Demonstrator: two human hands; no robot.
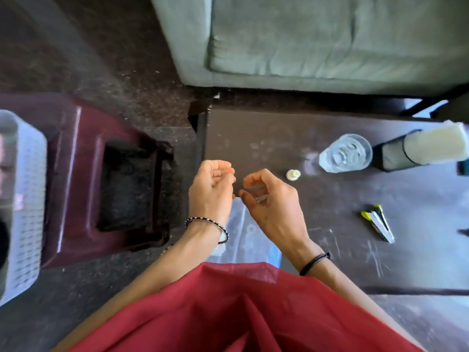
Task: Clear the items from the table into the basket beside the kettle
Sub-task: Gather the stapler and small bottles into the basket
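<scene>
My left hand and my right hand are close together above the left end of the dark table. Both pinch the top edge of a clear plastic bag, which hangs down between my wrists. On the table lie a small white cap, a clear plastic cup and a yellow-and-silver clip. The white lattice basket stands at the far left edge of the view. No kettle is in view.
A maroon plastic stool stands between the basket and the table. A black mesh holder with a white roll is at the table's right end. A grey-green sofa runs behind the table. Dark carpet covers the floor.
</scene>
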